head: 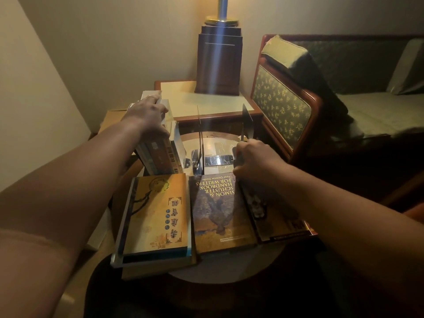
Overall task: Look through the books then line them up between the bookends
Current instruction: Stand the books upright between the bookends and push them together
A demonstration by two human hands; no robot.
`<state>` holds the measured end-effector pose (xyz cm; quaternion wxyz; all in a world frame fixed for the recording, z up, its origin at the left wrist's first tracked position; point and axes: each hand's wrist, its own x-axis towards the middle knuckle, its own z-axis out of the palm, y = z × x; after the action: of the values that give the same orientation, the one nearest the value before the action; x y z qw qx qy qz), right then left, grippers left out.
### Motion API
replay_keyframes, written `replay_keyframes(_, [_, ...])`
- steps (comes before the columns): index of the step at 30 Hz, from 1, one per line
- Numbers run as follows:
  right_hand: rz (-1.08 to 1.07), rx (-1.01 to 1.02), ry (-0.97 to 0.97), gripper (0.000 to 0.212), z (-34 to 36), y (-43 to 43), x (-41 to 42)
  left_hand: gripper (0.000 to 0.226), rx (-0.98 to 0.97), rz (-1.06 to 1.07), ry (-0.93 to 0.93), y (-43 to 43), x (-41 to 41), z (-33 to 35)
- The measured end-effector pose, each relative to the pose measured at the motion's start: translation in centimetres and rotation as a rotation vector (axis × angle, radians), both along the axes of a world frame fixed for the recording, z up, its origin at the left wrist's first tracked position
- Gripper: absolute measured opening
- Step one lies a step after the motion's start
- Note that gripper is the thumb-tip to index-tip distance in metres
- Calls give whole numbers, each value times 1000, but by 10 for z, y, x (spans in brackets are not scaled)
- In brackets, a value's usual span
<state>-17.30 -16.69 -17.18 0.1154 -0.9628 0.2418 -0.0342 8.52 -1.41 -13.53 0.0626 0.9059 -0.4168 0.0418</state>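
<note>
Step in hand, est.: lining up. Left hand (146,115) grips tops of upright books (160,154), just left of left bookend (200,136), i.e. outside the gap. Right hand (254,161) closed round right bookend (247,120). Next: move row into gap w/ bookend steadied.

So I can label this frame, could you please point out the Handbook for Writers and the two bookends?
Handbook for Writers (220,214): head view, middle of front cover.
Left bookend (201,143): head view, upright plate's edge.
Right bookend (247,121): head view, upright plate's upper part.
</note>
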Motion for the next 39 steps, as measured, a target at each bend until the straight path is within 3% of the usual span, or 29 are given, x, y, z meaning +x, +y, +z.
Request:
replay_keyframes(4, [24, 124, -63, 39, 10, -29, -12, 74, 1, -3, 10, -2, 5, -2])
replay_keyframes(7, [19, 176, 42, 44, 10, -39, -8, 75, 11, -9, 10, -3, 7, -3])
replay_keyframes(12, [125, 14, 336, 45, 6, -25, 14, 75, 12, -3, 15, -3, 8, -3])
replay_keyframes(18, [150, -31, 310, 25, -1, -23, 21, 75, 9, 10, 22, -2, 5, -2])
replay_keyframes(22, [174, -6, 62, 13, 22, -26, 11, 75, 25, 9, 2, -2, 4, 0])
replay_keyframes(27, [242, -95, -491, 17, 57, -15, 17, 76, 26, 13, -11, -1, 1, 2])
replay_keyframes(31, [239, -98, -816, 25, 53, 8, 27, 76, 38, 21, -16, -1, -3, 3])
replay_keyframes(36, [200, -5, -1017, 35, -4, 40, 34, 74, 37, 20, -5, 0, -3, 4])
replay_keyframes(39, [109, 58, -1034, 36, -27, 57, 34, 74, 40, 21, -1, 0, -3, 4])
